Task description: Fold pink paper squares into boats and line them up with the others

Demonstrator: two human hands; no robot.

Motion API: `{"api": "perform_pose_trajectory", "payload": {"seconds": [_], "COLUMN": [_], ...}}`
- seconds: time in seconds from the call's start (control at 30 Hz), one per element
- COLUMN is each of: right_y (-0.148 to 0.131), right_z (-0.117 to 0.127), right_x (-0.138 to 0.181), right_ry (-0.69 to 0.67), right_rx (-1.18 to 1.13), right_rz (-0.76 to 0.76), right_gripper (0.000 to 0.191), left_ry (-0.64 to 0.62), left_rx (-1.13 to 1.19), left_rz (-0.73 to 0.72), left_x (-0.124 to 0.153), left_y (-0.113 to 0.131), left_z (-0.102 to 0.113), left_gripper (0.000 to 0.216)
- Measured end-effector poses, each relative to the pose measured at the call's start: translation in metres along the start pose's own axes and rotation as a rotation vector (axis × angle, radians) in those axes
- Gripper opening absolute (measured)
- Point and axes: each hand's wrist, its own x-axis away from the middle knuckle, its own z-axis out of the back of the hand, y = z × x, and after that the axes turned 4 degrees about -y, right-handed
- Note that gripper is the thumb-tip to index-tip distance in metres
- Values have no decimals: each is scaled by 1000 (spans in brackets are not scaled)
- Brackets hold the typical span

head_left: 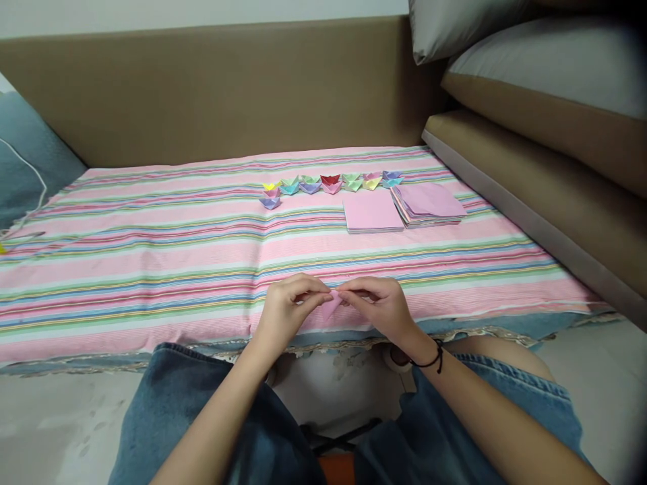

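Both my hands meet over the near edge of a striped cloth. My left hand and my right hand each pinch one small folded pink paper between fingertips, holding it just above the cloth. A black band circles my right wrist. Farther back lies a row of several small folded paper boats in mixed colours. Beside them sit two stacks of pink square paper: a flat stack and a fanned stack.
A brown padded backrest runs behind the cloth. Brown and grey cushions are piled at the right. A teal cushion with a white cord lies at the left. My knees in blue denim are below.
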Motion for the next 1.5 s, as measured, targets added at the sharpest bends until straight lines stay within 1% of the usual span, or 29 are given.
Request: {"api": "perform_pose_trajectory", "payload": {"seconds": [0.23, 0.37, 0.57, 0.63, 0.7, 0.77, 0.8, 0.9, 0.97, 1.1, 1.3, 1.4, 1.5], "right_y": [1, 4, 8, 9, 10, 11, 11, 11, 10, 8, 8, 7, 7], "right_z": [-2, -4, -6, -5, -5, -7, -8, -13, -15, -14, -11, -11, -12], "right_x": [1, 2, 3, 3, 2, 2, 1, 0, 0, 0, 0, -1, -1], "right_ry": [6, 13, 24, 41, 59, 75, 81, 91, 79, 51, 20, 23, 44], "right_rx": [-30, -45, -76, -118, -205, -327, -384, -461, -432, -353, -300, -265, -243], "right_rz": [-22, -57, -100, -123, -179, -272, -322, -419, -414, -350, -306, -296, -312], "right_gripper": [7, 7, 7, 9, 23, 38, 39, 23, 21, 19, 21, 23, 26], "left_ry": [-36, -46, -51, -32, 13, 82, 115, 174, 174, 143, 118, 85, 60], "left_rx": [-35, -87, -149, -159, -162, -148, -135, -98, -100, -126, -167, -163, -106], "left_rz": [-12, 0, -24, -16, 6, 31, 39, 41, 36, 49, 74, 99, 146], "left_x": [1, 2, 2, 2, 2, 3, 3, 5, 5, 5, 6, 5, 4], "left_y": [0, -3, -6, -4, -2, -1, -1, -1, -1, -3, -4, -2, 0], "left_z": [-1, -3, -6, -7, -9, -12, -13, -17, -19, -19, -18, -19, -20], "left_gripper": [8, 8, 9, 10, 10, 11, 11, 9, 8, 9, 8, 8, 8]}}
